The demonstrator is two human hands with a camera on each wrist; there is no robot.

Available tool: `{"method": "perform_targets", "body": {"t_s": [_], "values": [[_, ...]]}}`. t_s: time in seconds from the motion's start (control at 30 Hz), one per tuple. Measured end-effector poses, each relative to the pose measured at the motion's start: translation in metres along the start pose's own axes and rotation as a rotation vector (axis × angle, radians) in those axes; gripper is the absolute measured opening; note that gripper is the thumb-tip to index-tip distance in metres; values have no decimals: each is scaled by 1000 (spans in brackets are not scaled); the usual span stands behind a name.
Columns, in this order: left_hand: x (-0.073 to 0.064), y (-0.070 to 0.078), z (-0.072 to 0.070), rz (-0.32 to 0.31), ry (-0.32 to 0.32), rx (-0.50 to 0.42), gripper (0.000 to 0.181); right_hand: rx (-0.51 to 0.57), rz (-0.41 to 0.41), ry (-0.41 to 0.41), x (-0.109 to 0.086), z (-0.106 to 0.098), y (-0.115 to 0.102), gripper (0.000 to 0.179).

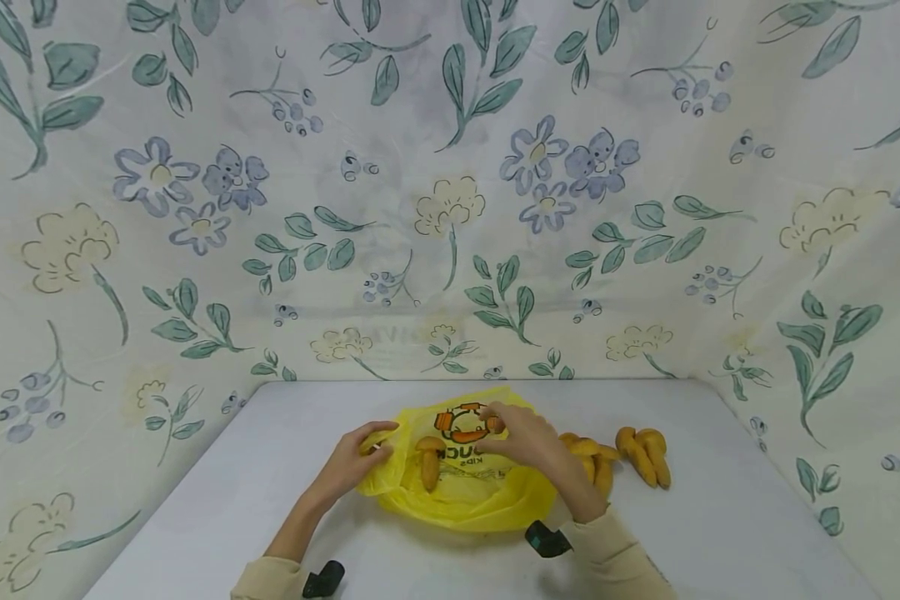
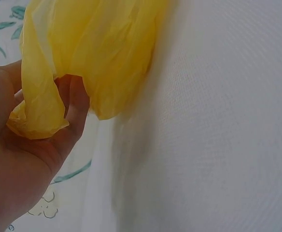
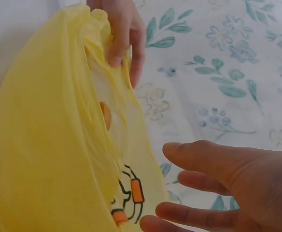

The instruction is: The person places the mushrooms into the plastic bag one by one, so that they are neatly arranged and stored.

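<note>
A yellow plastic bag (image 1: 480, 504) with a cartoon duck print lies on the table, its mouth facing my side. My left hand (image 1: 355, 461) holds the bag at its left edge; in the left wrist view a fold of the yellow plastic (image 2: 42, 106) passes between thumb and fingers. One brown-yellow mushroom (image 1: 430, 467) lies in the bag's mouth, and only a sliver of it shows in the right wrist view. Over the printed side hovers my right hand (image 1: 527, 437), fingers apart and bent slightly, with nothing in them. In the right wrist view this hand (image 3: 218, 183) is beside the bag's rim.
Right of the bag lies a cluster of mushrooms (image 1: 603, 477), partly hidden by my right forearm. Farther right is another small group of mushrooms (image 1: 645, 458). Floral cloth (image 1: 450, 250) rises behind and beside the white table (image 1: 270, 442).
</note>
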State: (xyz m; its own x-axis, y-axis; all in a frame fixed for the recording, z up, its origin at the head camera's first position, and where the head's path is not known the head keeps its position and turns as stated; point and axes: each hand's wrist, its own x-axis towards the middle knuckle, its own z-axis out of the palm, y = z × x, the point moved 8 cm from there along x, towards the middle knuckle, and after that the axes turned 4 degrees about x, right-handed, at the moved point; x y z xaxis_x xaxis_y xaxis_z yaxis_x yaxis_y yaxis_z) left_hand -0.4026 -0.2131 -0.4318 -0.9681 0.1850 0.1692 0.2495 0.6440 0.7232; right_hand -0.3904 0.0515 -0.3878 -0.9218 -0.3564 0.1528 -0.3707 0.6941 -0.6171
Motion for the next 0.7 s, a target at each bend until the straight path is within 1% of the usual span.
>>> {"method": "perform_targets", "body": {"t_s": [0.1, 0.2, 0.33, 0.53, 0.7], "values": [[0, -1, 0, -5, 2, 4, 37, -29, 22, 8, -4, -7, 4, 42], [0, -1, 0, -8, 6, 5, 36, -27, 56, 11, -8, -15, 8, 44], [0, -1, -1, -6, 6, 9, 36, -20, 68, 25, -12, -25, 12, 45], [1, -2, 0, -2, 4, 3, 36, -28, 76, 43, -17, -34, 20, 41], [1, -2, 1, -1, 1, -5, 37, -25, 105, 46, -23, -41, 27, 41]]}}
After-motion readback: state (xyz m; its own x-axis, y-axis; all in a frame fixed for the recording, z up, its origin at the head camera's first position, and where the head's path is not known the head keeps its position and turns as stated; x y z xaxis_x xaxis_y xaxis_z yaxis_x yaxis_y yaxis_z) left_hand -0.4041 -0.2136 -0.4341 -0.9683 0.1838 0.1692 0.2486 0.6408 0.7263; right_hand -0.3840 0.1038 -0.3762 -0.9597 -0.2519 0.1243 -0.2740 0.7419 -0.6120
